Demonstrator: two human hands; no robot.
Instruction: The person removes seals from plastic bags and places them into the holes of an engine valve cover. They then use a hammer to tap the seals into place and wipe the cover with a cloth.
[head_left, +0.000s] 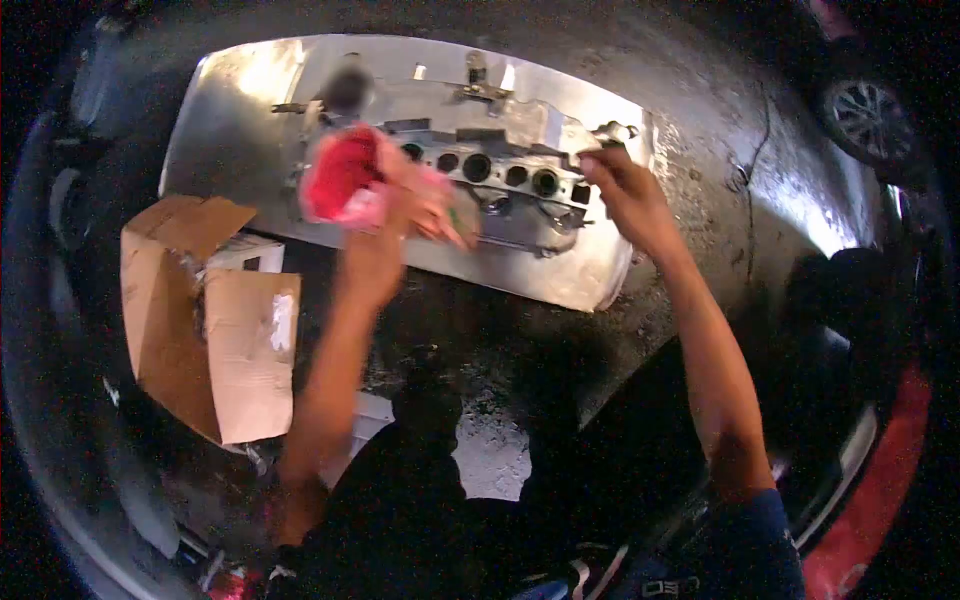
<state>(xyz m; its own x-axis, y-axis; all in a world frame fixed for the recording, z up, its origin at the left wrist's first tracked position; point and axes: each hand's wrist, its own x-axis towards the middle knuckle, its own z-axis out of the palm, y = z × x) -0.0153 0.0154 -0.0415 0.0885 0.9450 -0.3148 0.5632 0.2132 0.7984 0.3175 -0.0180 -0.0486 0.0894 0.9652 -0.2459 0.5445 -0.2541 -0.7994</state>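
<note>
A: Two hands, one heavy part. First entry?

B: Right hand (622, 190): fingers (600, 165) grasping the right end of a metal engine part (500, 185).

A: Second?

B: Left hand (385, 225): fingers clenched round a red rag (345, 178). The rag is bunched just beyond them, over the part's left end. The hand is blurred, so I cannot tell whether cloth touches metal.

A: Location of the part?

B: Between the two sets of fingers, lying on a metal sheet (240, 150) on the floor (700, 130).

A: Sundries?

B: Cardboard box (200, 310), open, well to the left of the left fingers. Car wheel (868, 115), far to the right of the right fingers.

A: Risks, as judged?

B: Loose cloth could snag an edge or shed lint into the row of round ports just right of the left fingers. The sheet looks slick. With a grip at one end only, the part could skid or tip and pinch the right fingers.
</note>
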